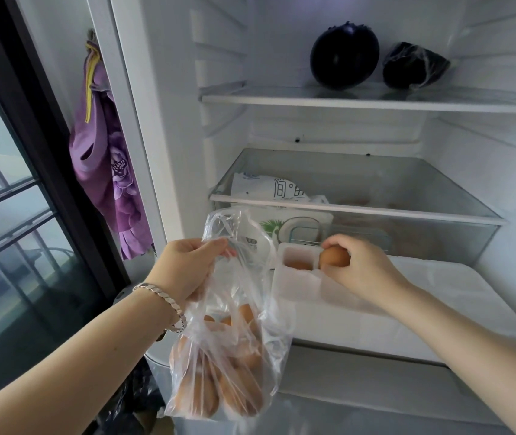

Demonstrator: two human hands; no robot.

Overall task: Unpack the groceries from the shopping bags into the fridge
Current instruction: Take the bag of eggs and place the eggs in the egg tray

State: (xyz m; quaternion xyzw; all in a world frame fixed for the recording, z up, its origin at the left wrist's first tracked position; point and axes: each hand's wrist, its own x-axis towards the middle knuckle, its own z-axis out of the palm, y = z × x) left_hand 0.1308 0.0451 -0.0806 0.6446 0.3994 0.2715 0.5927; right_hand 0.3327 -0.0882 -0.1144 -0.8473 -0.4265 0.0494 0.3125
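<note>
My left hand (pixel 187 268) grips the top of a clear plastic bag (pixel 234 334) in front of the open fridge; several brown eggs lie in the bag's bottom (pixel 219 387). My right hand (pixel 357 268) holds one brown egg (pixel 333 257) over a cell of the white egg tray (pixel 297 277), which stands on the white drawer lid (pixel 438 296). Another egg (pixel 297 264) sits in the tray's left cell.
A dark round eggplant (pixel 344 54) and a wrapped dark vegetable (pixel 413 65) sit on the top glass shelf (pixel 376 103). Cartons (pixel 278 189) lie under the middle glass shelf (pixel 360 210). A purple cloth (pixel 106 152) hangs left of the fridge, beside a window.
</note>
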